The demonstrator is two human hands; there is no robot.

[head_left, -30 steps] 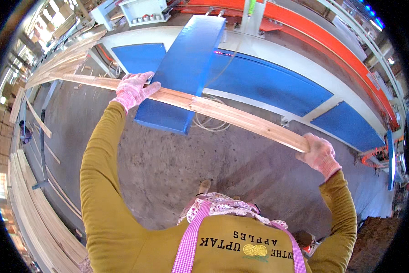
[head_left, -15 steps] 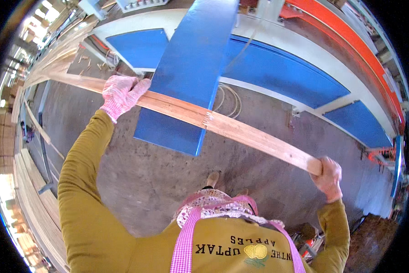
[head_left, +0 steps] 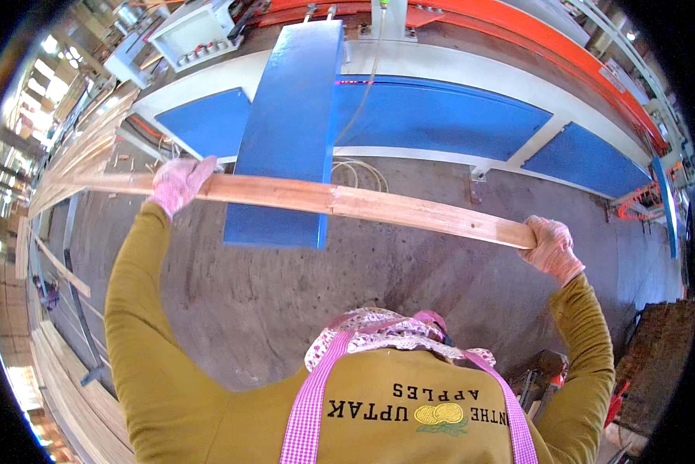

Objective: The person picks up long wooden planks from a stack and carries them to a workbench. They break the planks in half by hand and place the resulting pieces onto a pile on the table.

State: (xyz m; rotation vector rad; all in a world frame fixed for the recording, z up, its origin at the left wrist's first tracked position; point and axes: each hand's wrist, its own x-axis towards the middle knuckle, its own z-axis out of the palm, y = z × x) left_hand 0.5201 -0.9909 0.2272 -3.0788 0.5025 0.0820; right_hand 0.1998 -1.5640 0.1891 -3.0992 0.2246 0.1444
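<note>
A long wooden plank [head_left: 324, 199] is held up in the air, across the middle of the view. Everything else is told from the plank.

Far to the left of the plank, a stack of other wooden boards [head_left: 69, 162] lies in a long pile, and more boards [head_left: 61, 379] lie on the floor lower down on that side.

The left hand [head_left: 179, 182] wears a pink glove. It is closed around the plank near its left part, with the fingers curled over the top edge. The plank goes on past this hand toward the stack of boards.

Behind the middle of the plank stands a big blue panel [head_left: 289, 124] that sticks out from the machine. The plank crosses in front of it. Behind that is the long blue and white machine [head_left: 440, 116] with an orange rail [head_left: 517, 39] along its far side. A grey control box [head_left: 189, 35] sits up and to the left of the blue panel.

Under the plank is the grey concrete floor [head_left: 285, 301].

The right hand [head_left: 550, 247] also wears a pink glove. It is closed on the right end of the plank, gripping it at the tip.

Below the plank, close to the camera, are the person's mustard yellow sleeves and a pink checked apron strap [head_left: 312, 402].
</note>
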